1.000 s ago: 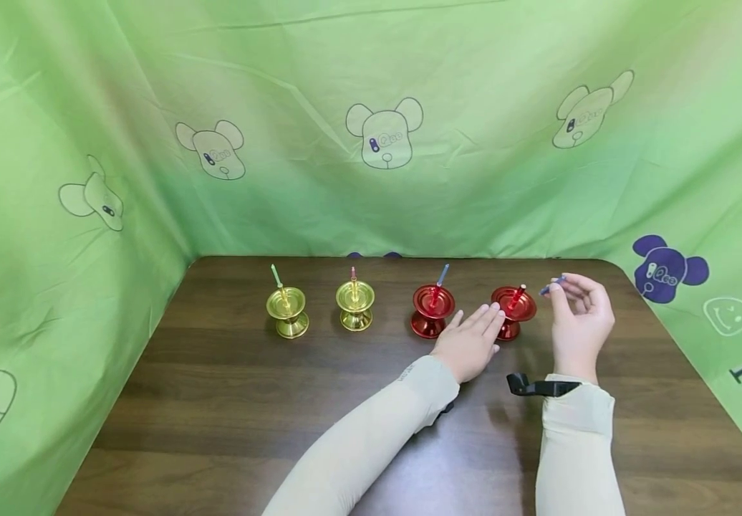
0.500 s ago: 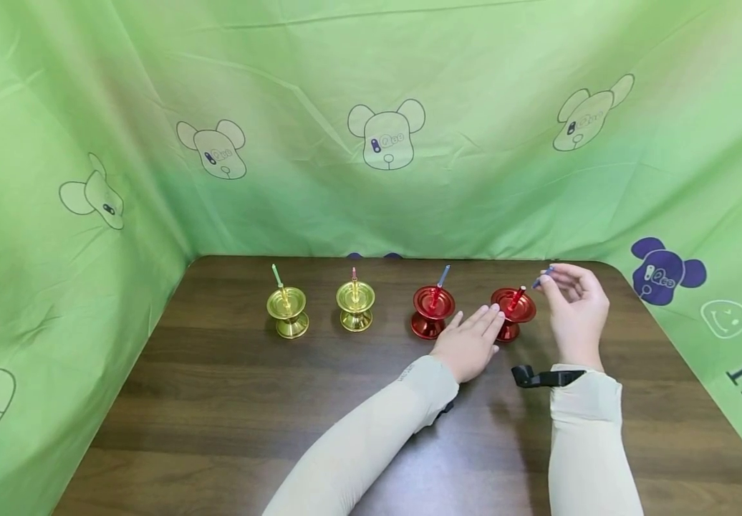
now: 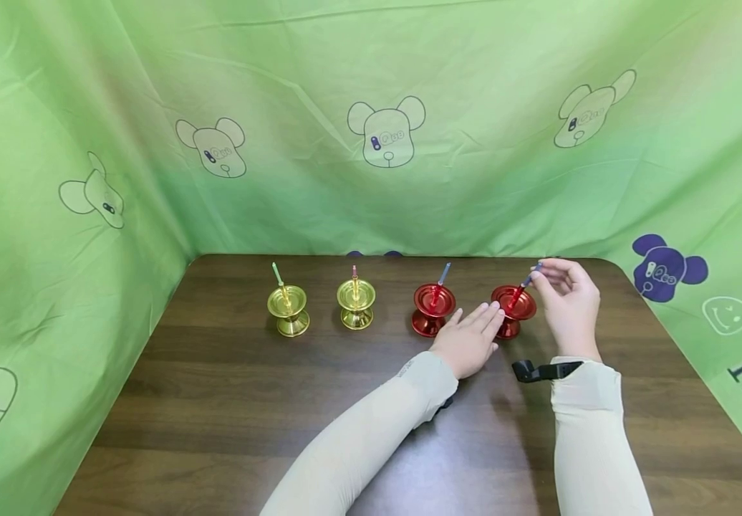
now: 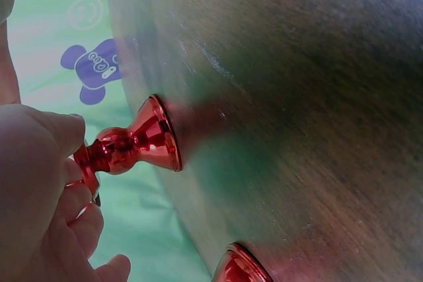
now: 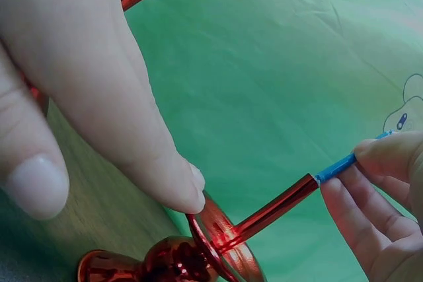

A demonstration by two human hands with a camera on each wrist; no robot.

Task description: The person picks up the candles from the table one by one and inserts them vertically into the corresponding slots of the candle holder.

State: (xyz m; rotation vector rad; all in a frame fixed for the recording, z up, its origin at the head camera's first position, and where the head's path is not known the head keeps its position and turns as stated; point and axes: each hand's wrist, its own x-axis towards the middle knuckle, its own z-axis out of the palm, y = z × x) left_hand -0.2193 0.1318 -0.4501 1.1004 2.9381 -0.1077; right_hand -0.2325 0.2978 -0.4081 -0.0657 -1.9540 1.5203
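In the head view, my right hand (image 3: pixel 569 308) pinches a thin blue candle (image 5: pixel 338 167) between thumb and fingertips. The candle's lower end is right at the top of the red tube on the rightmost red candle holder (image 3: pixel 514 304), in line with it in the right wrist view. My left hand (image 3: pixel 468 342) reaches across with straight fingers, fingertips (image 5: pixel 188 193) resting on that holder's dish rim. The holder's foot (image 4: pixel 158 138) stands on the table. Left of it is a second red candle holder (image 3: pixel 433 302) carrying an upright blue candle (image 3: pixel 444 274).
Two gold candle holders stand farther left: one gold holder (image 3: pixel 287 304) with a green candle (image 3: pixel 277 274), the other gold holder (image 3: pixel 356 297) with a pink candle (image 3: pixel 354 271). The brown wooden table (image 3: pixel 216 401) is backed by green printed cloth (image 3: pixel 294 158).
My right hand has moved left and tilted the blue candle up, bringing its lower end to the red tube's top. My left hand has stayed at the holder's rim.
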